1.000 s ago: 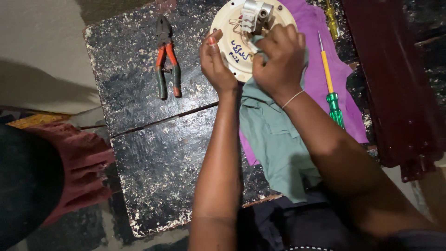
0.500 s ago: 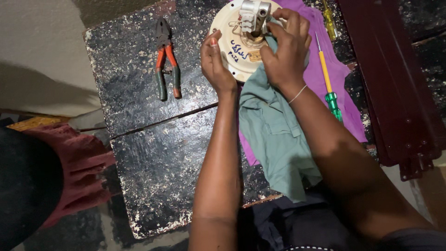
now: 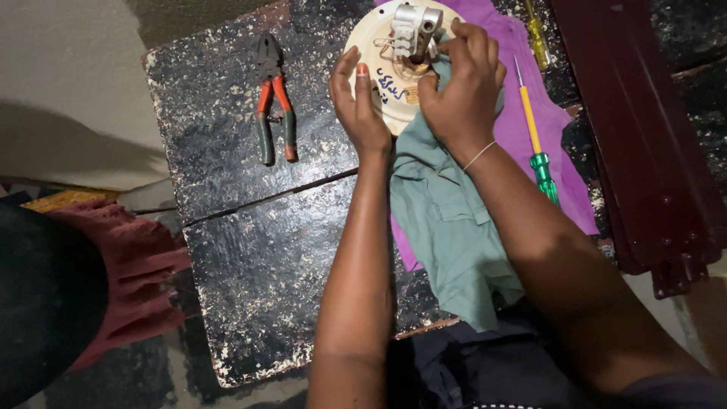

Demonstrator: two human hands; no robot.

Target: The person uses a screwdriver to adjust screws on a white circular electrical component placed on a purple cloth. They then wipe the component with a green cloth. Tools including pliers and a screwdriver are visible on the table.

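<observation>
Cream round disc [image 3: 379,57] with blue scribbles, at the far edge of the dark speckled surface [image 3: 250,257], lying partly on a purple cloth [image 3: 522,121] and carrying a grey metal fitting [image 3: 415,26] upright at its middle. Left hand [image 3: 362,106] cupped against the disc's near-left rim, fingers curled and pressed to the edge, holding it steady. Right hand [image 3: 462,87] over the disc's right side, fingers clenched around the foot of the fitting, thumb near the disc's centre, a fold of green cloth [image 3: 447,220] bunched under the palm and trailing back toward the body; hard to tell whether cloth lies between fingertips and metal. Compared with a second ago, very little moved: disc and fitting in the same spot, left hand in the same cupped hold. Half a second ago, right fingers spread wider and higher along the fitting's right flank; now drawn in lower and tighter, so probably a firmer hold at the fitting's base. Off to the left, red-and-green-handled pliers [image 3: 274,106] lying apart on the surface, untouched and unmoved. To the right, a yellow-and-green screwdriver [image 3: 534,136] on the purple cloth, just beside the right wrist, also unmoved, with dark red slats [image 3: 644,136] beyond it.
</observation>
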